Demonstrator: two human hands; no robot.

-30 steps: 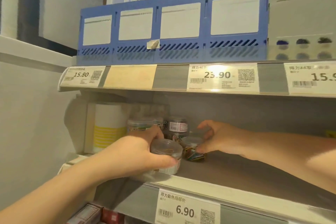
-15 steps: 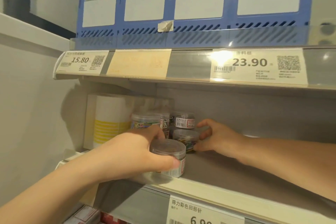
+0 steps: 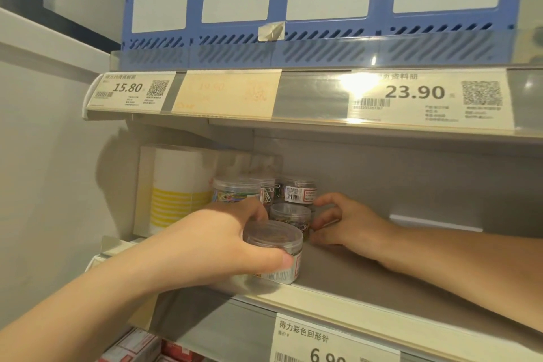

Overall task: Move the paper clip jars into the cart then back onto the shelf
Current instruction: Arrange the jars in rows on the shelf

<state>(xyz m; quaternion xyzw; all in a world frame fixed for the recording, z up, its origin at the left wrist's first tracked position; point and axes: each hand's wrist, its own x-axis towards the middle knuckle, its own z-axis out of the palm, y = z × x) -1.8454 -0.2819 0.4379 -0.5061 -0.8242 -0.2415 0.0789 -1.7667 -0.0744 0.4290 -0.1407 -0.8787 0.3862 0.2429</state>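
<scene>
Several clear round paper clip jars stand on the grey shelf (image 3: 367,279). My left hand (image 3: 229,244) grips the front jar (image 3: 276,244) at the shelf's front edge, thumb across its side. Just behind it stands a second jar (image 3: 289,213) of coloured clips, and my right hand (image 3: 343,223) has its curled fingers round that jar's right side. Further back are a jar of coloured clips (image 3: 235,189) and a labelled jar (image 3: 298,189). No cart is in view.
A white box with yellow stripes (image 3: 176,185) stands at the shelf's left end. Above is a shelf with price tags (image 3: 423,97) and a blue file rack (image 3: 264,3). A 6.90 tag (image 3: 332,344) hangs on the front rail; red boxes (image 3: 141,347) sit below.
The camera has moved closer and tilted up. My right hand pushed its jar a little further back; my left hand still holds the front jar at the edge.
</scene>
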